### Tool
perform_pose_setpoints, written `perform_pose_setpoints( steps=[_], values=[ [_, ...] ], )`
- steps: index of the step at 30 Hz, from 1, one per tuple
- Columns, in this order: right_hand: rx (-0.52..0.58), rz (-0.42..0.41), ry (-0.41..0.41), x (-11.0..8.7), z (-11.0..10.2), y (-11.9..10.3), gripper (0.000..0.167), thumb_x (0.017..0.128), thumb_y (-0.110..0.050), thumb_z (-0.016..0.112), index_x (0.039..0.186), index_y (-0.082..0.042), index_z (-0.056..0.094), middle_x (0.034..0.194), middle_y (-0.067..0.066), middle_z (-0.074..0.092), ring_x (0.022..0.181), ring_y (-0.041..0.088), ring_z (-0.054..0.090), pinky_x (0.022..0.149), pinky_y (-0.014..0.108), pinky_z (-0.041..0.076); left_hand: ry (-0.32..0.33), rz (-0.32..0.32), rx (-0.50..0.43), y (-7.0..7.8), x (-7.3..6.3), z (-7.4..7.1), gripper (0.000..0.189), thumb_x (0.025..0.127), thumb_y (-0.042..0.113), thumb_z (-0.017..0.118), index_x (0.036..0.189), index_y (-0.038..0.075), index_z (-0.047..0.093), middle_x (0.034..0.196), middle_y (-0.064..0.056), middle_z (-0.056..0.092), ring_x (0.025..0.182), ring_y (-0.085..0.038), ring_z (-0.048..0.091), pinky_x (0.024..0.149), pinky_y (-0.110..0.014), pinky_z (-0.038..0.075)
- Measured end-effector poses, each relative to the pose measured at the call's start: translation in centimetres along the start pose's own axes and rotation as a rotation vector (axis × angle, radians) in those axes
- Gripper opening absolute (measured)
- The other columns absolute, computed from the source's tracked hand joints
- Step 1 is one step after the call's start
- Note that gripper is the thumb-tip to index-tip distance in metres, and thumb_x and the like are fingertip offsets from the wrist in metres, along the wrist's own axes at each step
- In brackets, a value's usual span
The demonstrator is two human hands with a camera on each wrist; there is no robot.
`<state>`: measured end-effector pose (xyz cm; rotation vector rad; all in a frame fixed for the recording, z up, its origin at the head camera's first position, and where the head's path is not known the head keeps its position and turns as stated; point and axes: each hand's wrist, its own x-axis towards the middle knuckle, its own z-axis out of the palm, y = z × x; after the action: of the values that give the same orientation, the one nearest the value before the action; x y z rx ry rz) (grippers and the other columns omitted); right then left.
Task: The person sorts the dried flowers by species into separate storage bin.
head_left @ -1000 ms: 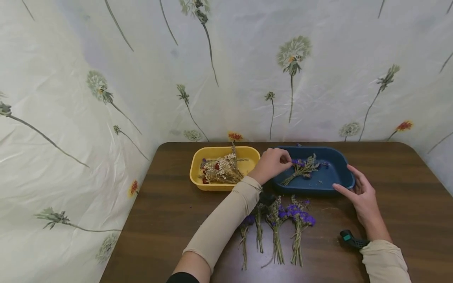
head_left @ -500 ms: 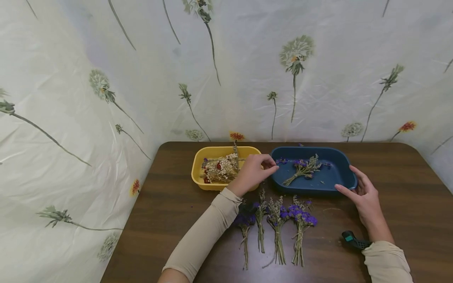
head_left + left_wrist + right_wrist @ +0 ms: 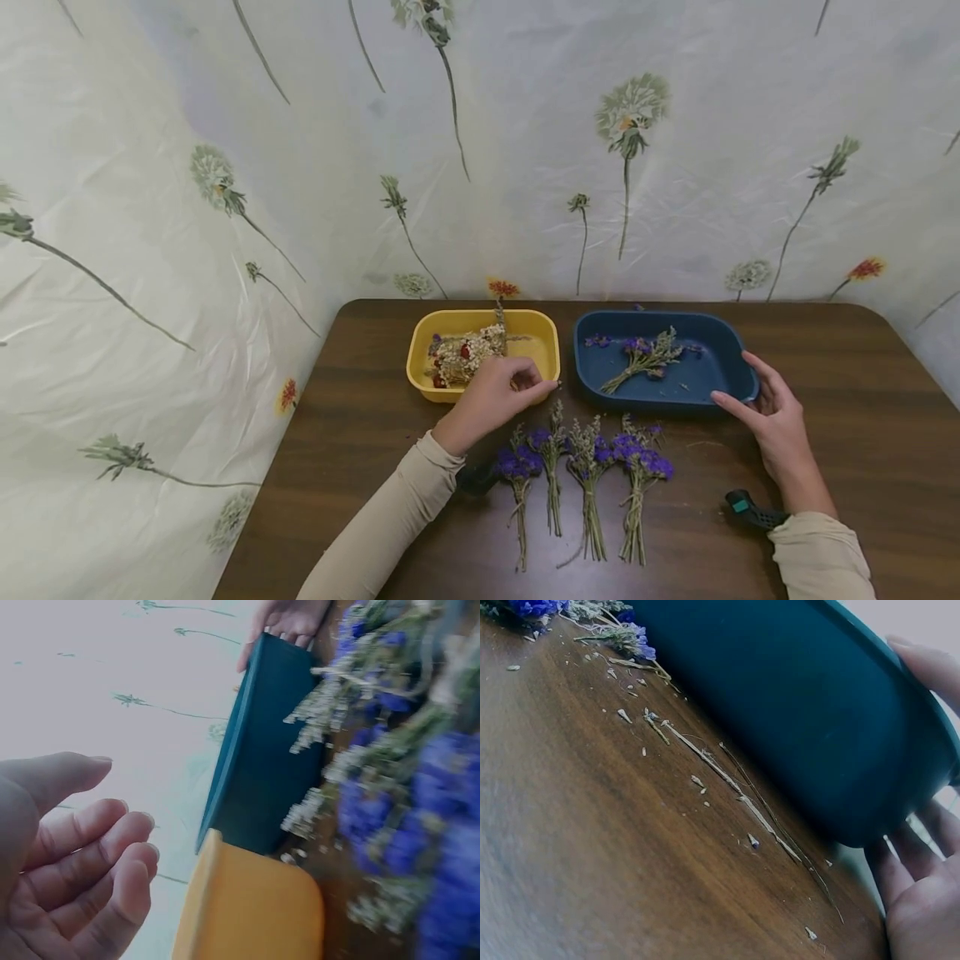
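Observation:
My left hand (image 3: 498,396) is over the front edge of the yellow tray (image 3: 417,354), fingers loosely bent. In the left wrist view nothing lies between the thumb and fingers (image 3: 127,847). My right hand (image 3: 772,417) holds the right end of the blue tray (image 3: 697,387), thumb at the near rim and fingers round the corner. Inside the blue tray lies a tied bunch of dried purple flowers (image 3: 641,358), with loose purple bits (image 3: 597,341) to its left. Dried white and red flowers (image 3: 465,354) fill much of the yellow tray, partly hidden by my left hand.
Several tied purple bunches (image 3: 588,483) lie in a row on the brown table (image 3: 315,500) before the trays. Stem scraps (image 3: 720,776) and crumbs are scattered by the blue tray. A flower-patterned sheet (image 3: 517,125) hangs behind the table.
My left hand has drawn back from the blue tray, leftward and toward me, to the yellow tray's front edge. The purple bits at the blue tray's left are now uncovered. My right hand stays put.

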<state>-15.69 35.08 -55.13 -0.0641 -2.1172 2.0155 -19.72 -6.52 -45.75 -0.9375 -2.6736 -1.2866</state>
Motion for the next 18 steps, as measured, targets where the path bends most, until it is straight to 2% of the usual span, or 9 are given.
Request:
perform_pose_setpoints(
  steps=[8, 13, 18],
  values=[
    [-0.025, 0.022, 0.012, -0.2, -0.2, 0.1, 0.078, 0.096, -0.002, 0.07, 0.162, -0.025, 0.034, 0.171, -0.009, 0.028, 0.146, -0.003, 0.034, 0.098, -0.002, 0.038, -0.078, -0.071, 0.033, -1.3, -3.5, 0.7, 0.023, 0.096, 0.035, 0.075, 0.079, 0.021, 0.068, 0.072, 0.009, 0.065, 0.065, 0.0, 0.056, 0.064, -0.016, 0.05],
    [-0.036, 0.022, 0.012, -0.1, -0.1, 0.0, 0.078, 0.096, -0.003, 0.071, 0.162, -0.024, 0.034, 0.171, -0.008, 0.028, 0.145, -0.003, 0.036, 0.099, -0.002, 0.038, -0.137, -0.067, 0.083, -1.5, -5.7, 1.2, 0.026, 0.093, 0.037, 0.078, 0.076, 0.022, 0.066, 0.068, 0.012, 0.061, 0.06, 0.003, 0.052, 0.059, -0.014, 0.046],
    [-0.066, 0.031, 0.013, 0.0, -0.1, -0.2, 0.078, 0.097, -0.004, 0.07, 0.163, -0.025, 0.034, 0.171, -0.009, 0.028, 0.147, -0.002, 0.034, 0.1, -0.001, 0.037, -0.196, -0.093, 0.185, -0.9, -7.7, 1.3, 0.042, 0.089, 0.046, 0.08, 0.064, 0.022, 0.057, 0.055, 0.015, 0.049, 0.048, 0.003, 0.042, 0.05, -0.014, 0.037]
  ],
)
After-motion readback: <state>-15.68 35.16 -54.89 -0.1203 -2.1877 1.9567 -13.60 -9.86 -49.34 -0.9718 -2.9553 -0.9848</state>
